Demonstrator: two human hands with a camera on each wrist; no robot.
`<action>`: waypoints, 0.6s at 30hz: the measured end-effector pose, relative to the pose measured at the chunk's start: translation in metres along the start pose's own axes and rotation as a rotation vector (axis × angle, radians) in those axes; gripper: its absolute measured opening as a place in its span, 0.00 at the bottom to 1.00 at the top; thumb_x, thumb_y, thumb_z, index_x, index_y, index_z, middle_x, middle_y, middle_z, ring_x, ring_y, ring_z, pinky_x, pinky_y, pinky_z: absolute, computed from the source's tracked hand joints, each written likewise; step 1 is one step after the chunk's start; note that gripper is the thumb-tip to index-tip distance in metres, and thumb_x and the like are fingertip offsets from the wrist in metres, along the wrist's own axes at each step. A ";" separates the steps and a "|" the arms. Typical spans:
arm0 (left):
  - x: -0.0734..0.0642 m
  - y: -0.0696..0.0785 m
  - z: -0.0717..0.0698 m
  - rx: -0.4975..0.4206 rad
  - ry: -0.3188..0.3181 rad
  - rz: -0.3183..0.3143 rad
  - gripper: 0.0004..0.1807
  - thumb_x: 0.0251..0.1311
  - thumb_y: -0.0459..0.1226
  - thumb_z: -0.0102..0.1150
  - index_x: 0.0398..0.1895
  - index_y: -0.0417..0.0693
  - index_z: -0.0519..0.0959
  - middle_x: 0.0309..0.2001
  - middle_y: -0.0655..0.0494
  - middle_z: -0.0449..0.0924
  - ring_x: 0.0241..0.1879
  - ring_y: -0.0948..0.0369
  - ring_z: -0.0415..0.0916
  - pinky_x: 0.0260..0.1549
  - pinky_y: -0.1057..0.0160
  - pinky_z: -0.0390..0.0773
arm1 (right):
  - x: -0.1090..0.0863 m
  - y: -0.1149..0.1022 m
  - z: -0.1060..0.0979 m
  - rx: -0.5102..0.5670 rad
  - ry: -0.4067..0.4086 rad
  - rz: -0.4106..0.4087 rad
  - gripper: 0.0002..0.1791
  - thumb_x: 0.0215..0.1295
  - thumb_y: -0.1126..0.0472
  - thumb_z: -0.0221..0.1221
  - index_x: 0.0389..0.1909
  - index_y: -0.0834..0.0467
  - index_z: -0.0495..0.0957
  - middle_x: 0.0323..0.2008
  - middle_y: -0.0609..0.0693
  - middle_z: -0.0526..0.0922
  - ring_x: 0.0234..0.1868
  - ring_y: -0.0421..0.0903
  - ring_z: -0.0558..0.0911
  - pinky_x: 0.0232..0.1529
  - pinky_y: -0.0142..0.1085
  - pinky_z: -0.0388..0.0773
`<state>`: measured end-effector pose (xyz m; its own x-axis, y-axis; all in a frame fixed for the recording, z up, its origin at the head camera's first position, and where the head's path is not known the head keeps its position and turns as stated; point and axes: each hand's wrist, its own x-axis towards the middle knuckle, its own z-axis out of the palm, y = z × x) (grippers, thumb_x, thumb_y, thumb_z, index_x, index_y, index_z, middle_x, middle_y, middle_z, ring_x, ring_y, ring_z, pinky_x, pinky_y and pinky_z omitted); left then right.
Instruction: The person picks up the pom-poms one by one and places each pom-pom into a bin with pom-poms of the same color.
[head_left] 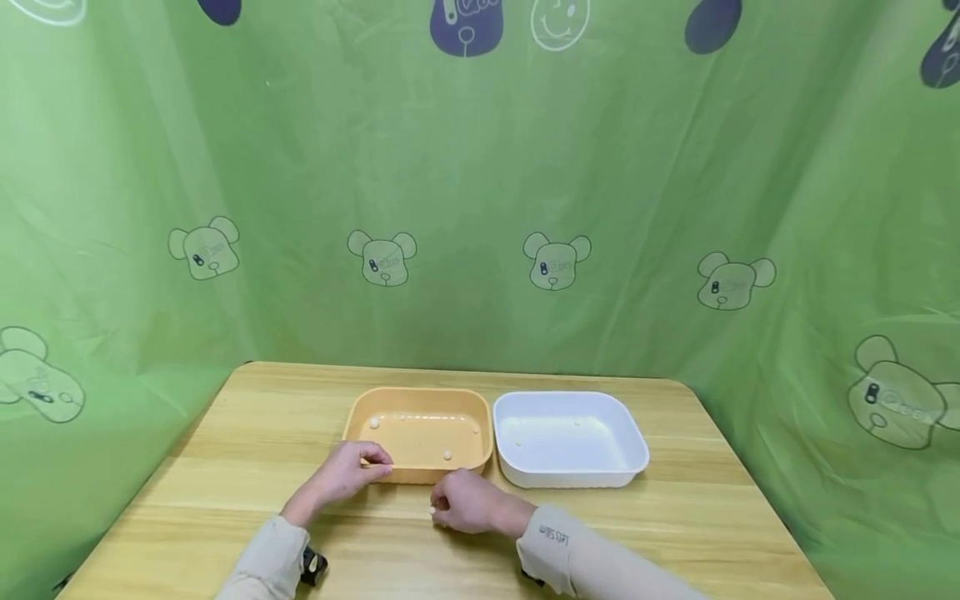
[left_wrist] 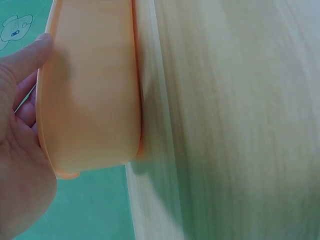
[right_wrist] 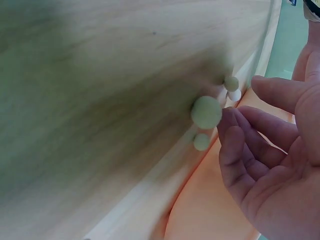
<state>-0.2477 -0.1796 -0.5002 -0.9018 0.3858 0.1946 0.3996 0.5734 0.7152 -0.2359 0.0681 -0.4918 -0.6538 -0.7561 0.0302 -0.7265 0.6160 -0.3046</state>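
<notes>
In the head view my left hand (head_left: 348,472) grips the front-left rim of an orange plastic bin (head_left: 418,477). The left wrist view shows the thumb on the outer side of the bin's wall (left_wrist: 92,95), with the other fingers behind it. In front of the bin, my right hand (head_left: 471,502) is low over the table, beside a small white ball (head_left: 432,510). A larger pale ball (right_wrist: 206,112) lies close to its bent fingertips in the right wrist view; contact is unclear. Smaller balls (right_wrist: 201,141) lie around it. Thumb and fingers stand apart, with nothing between them.
To the right of the orange bin stands a white bin (head_left: 570,480) with small pale balls (head_left: 518,442) inside. Several balls (head_left: 374,422) of mixed size lie in the orange bin. Both stand on a wooden table (head_left: 285,400), with a green curtain (head_left: 465,167) behind.
</notes>
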 end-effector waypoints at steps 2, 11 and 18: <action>0.000 0.000 0.000 -0.002 -0.004 -0.003 0.03 0.59 0.40 0.63 0.32 0.51 0.83 0.32 0.69 0.80 0.35 0.67 0.77 0.38 0.65 0.76 | 0.000 0.000 0.001 -0.005 -0.004 -0.006 0.12 0.55 0.60 0.64 0.16 0.49 0.74 0.12 0.36 0.64 0.15 0.31 0.63 0.18 0.24 0.59; 0.000 0.000 0.000 -0.006 -0.003 -0.011 0.03 0.58 0.40 0.63 0.32 0.53 0.83 0.32 0.69 0.80 0.35 0.66 0.77 0.39 0.65 0.76 | 0.004 0.000 0.001 0.039 -0.027 0.009 0.02 0.54 0.61 0.64 0.24 0.52 0.82 0.17 0.34 0.71 0.20 0.29 0.70 0.23 0.20 0.67; 0.001 -0.001 0.000 -0.009 0.000 0.002 0.03 0.58 0.41 0.63 0.31 0.54 0.83 0.32 0.68 0.81 0.35 0.67 0.77 0.39 0.65 0.76 | 0.009 0.001 0.004 0.071 -0.054 0.014 0.02 0.54 0.63 0.64 0.28 0.53 0.84 0.19 0.34 0.74 0.20 0.26 0.70 0.25 0.18 0.68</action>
<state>-0.2486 -0.1800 -0.5008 -0.9011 0.3868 0.1961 0.3999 0.5662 0.7208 -0.2420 0.0612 -0.4956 -0.6503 -0.7592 -0.0253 -0.6990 0.6112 -0.3713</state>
